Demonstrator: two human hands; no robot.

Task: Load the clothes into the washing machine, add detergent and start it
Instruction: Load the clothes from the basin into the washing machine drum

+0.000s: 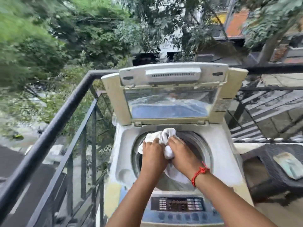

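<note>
A white top-loading washing machine (219, 154) stands in front of me with its lid (168, 95) raised upright. Both my hands are over the round drum opening (196, 145). My left hand (153, 154) and my right hand (182, 153) each grip a bunched white cloth (165, 136), which hangs partly into the drum. A red thread band sits on my right wrist. The control panel (177, 203) with its buttons lies at the near edge, under my forearms. The inside of the drum is mostly hidden by the cloth and my hands.
A black metal balcony railing (54, 122) runs close along the machine's left side, with trees and a street beyond. To the right, a dark woven stool (268, 171) carries a pale flat packet (290, 166). More railing stands behind on the right.
</note>
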